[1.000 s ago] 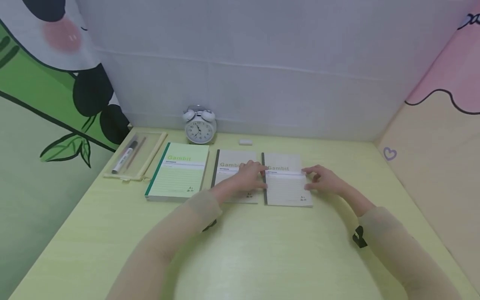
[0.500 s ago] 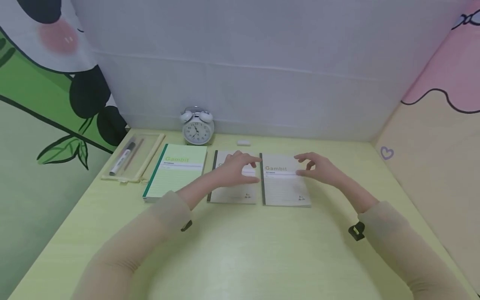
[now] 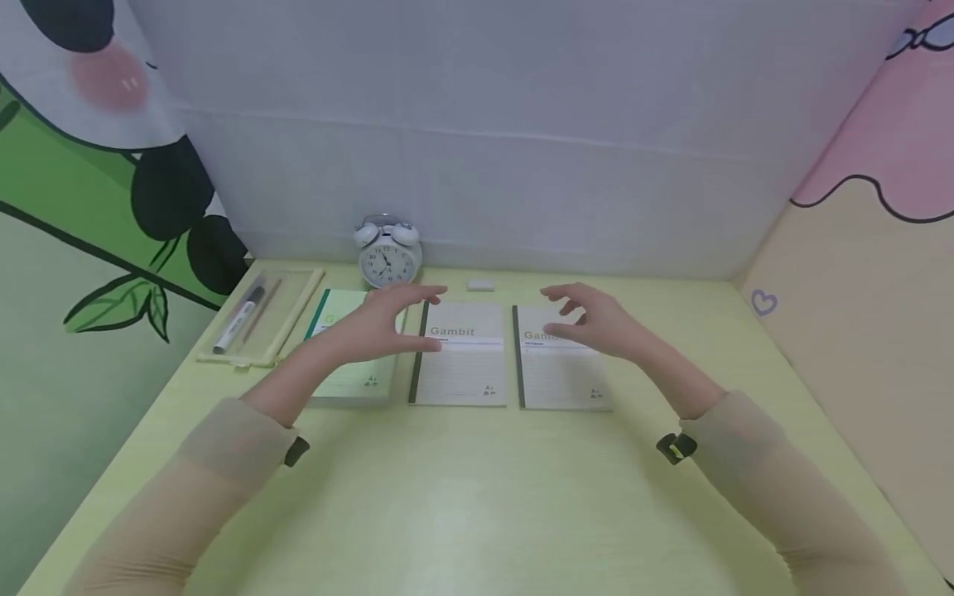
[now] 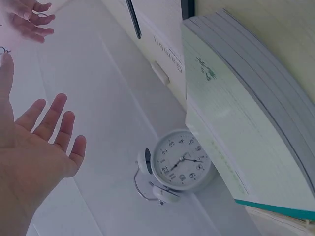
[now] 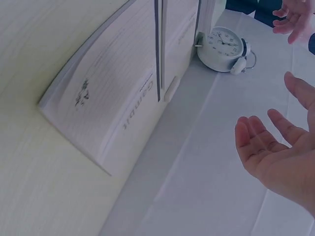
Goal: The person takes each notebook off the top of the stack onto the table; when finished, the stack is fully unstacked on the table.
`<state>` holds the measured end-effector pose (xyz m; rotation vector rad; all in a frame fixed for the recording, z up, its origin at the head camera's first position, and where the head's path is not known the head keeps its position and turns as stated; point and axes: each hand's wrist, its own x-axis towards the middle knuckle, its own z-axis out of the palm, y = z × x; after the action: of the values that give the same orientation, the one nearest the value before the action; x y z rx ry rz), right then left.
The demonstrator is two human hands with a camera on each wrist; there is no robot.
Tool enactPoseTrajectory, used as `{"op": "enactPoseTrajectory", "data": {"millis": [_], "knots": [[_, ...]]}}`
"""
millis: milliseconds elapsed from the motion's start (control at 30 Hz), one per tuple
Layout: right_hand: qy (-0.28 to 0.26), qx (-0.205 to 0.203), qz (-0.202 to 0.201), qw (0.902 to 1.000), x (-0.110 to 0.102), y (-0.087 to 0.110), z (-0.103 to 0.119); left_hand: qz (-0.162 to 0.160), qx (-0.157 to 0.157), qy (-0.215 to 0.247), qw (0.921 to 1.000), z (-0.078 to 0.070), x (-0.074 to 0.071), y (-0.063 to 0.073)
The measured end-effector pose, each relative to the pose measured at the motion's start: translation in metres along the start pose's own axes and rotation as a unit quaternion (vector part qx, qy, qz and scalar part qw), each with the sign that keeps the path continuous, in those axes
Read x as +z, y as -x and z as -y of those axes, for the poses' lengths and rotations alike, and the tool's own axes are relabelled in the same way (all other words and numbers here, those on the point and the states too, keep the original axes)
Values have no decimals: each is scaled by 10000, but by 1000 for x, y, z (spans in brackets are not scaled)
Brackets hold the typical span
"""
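Observation:
Three notebooks lie side by side on the table. My left hand [image 3: 376,324] hovers over the thick green notebook [image 3: 350,377] with thumb and fingers spread and nothing between them; it hides part of that cover. Just right of its fingertips is the middle grey notebook [image 3: 465,364], marked Gambit. Above the right grey notebook [image 3: 562,381] is my right hand [image 3: 596,321], its fingers loosely bent and holding nothing. In the left wrist view the left palm [image 4: 42,152] shows bare, and in the right wrist view so does the right palm [image 5: 280,152].
A white twin-bell alarm clock [image 3: 389,258] stands at the back behind the green notebook. To its right lies a white eraser [image 3: 480,285]. At the left back, a see-through pencil pouch [image 3: 286,306] holds a marker [image 3: 238,321] and a thin pencil-like stick. A pale curtain closes the back.
Both hands have come away from the right grey notebook's edges. The left hand has moved left across the middle notebook to the green one; the right has lifted and shifted slightly left.

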<state>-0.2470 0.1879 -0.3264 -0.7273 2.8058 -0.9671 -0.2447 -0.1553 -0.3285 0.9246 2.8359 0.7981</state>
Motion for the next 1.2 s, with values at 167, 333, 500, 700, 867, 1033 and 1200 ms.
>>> {"op": "enactPoseTrajectory", "data": {"millis": [167, 333, 500, 700, 867, 1033, 1200], "knots": [[-24, -193, 5, 9998, 9, -14, 17, -125, -153, 109, 9997, 25, -10, 22], [-250, -173, 109, 9995, 24, -31, 30, -186, -664, 230, 9974, 55, -17, 44], [-441, 24, 210, 9988, 43, -45, 38, -240, -1212, 258, 9920, 84, -20, 64], [-1104, 292, 391, 9927, 70, -57, 48, -290, -1511, 300, 9876, 116, -17, 79], [-1739, 439, 605, 9819, 96, -66, 55, -227, -1733, 347, 9840, 138, -10, 86], [-2032, 469, 704, 9755, 125, -75, 66, -92, -1855, 297, 9822, 156, -5, 92], [-1760, 532, 906, 9788, 149, -88, 75, 115, -1904, 246, 9813, 165, -5, 95]]}}
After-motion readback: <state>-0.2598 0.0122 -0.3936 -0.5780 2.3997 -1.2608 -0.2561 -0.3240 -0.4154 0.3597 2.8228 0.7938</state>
